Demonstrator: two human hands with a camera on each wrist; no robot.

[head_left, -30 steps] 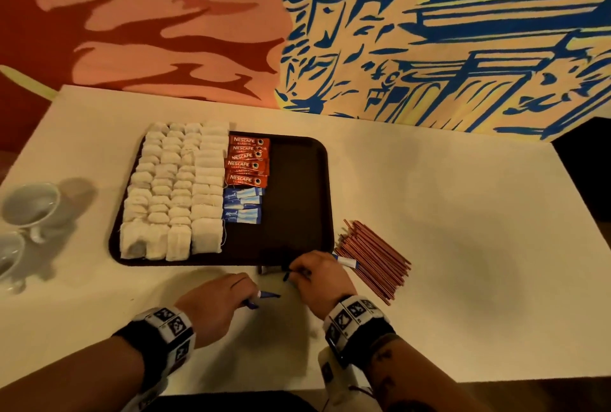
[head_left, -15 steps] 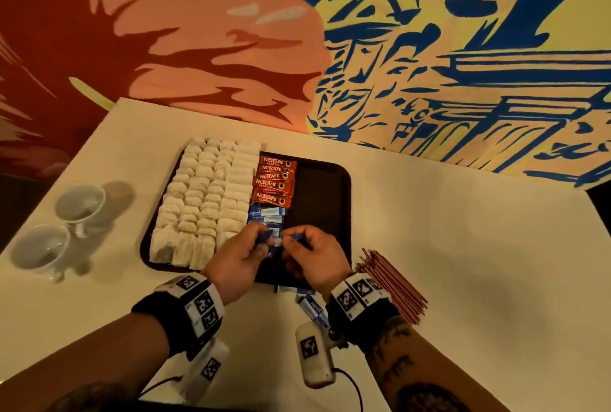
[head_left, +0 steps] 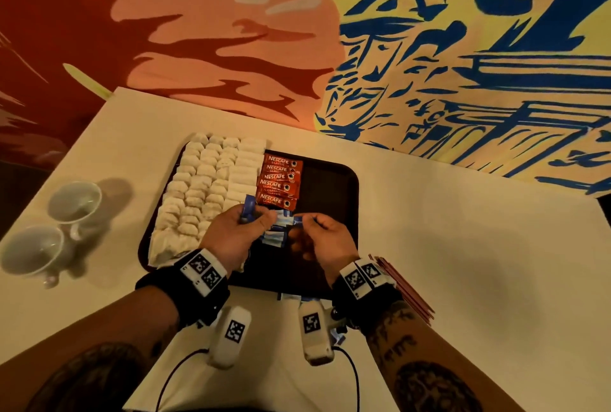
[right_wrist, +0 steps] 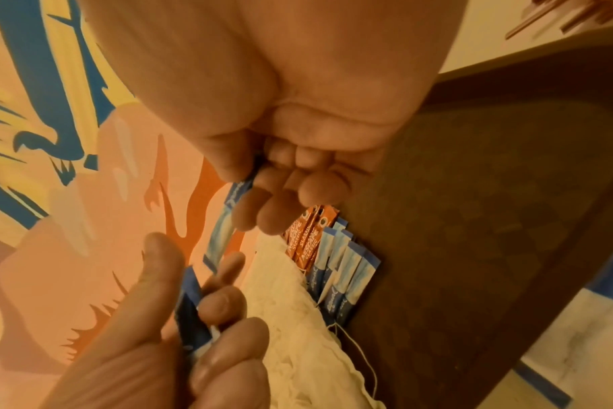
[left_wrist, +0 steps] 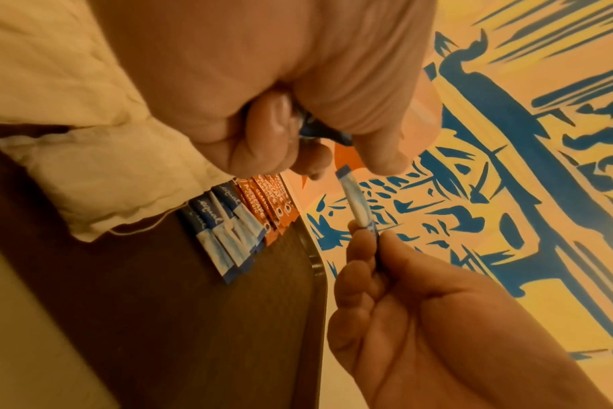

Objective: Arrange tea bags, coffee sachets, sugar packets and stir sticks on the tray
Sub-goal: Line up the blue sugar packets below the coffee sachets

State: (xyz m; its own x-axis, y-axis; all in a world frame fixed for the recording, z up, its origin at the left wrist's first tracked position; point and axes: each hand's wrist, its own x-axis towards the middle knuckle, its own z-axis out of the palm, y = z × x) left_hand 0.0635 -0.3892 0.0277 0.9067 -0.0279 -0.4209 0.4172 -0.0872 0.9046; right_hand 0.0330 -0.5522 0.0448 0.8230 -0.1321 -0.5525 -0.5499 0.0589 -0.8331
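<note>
Head view first: my left hand (head_left: 236, 233) and right hand (head_left: 325, 239) are both over the near part of the dark tray (head_left: 330, 187), which sits on the pale worktop (head_left: 463, 246). My left hand grips a small bunch of blue sugar packets (head_left: 248, 210); my right pinches one end of a single blue-and-white packet (head_left: 297, 219). White tea bags (head_left: 205, 187) fill the tray's left part in rows. Beside them lie red coffee sachets (head_left: 279, 182) printed "NESCAFE CLASSIC", with a short row of laid sugar packets (head_left: 276, 229) just nearer. Red stir sticks (head_left: 410, 292) lie on the worktop right of the tray, partly hidden by my right wrist. More blue packets (head_left: 291, 296) lie off the tray at its near edge. Two cups (head_left: 49, 229) stand at far left.

Left wrist view: my left fingers (left_wrist: 263, 130) are curled round dark blue packets, and my right hand (left_wrist: 420, 318) pinches the single packet (left_wrist: 356, 199), which stands nearly upright between us. On the tray, the laid packets (left_wrist: 224, 232) read "equal"; the sachets (left_wrist: 266, 202) read "CLASSIC".

Right wrist view: my right thumb and fingers (right_wrist: 259, 199) nip the single packet (right_wrist: 224, 227) at its blue end. My left hand (right_wrist: 165, 346) clasps the blue bunch (right_wrist: 191, 312). "NESCAFE CLASSIC" shows on the sachets (right_wrist: 305, 238), "equal" on the laid row (right_wrist: 343, 274).
</note>
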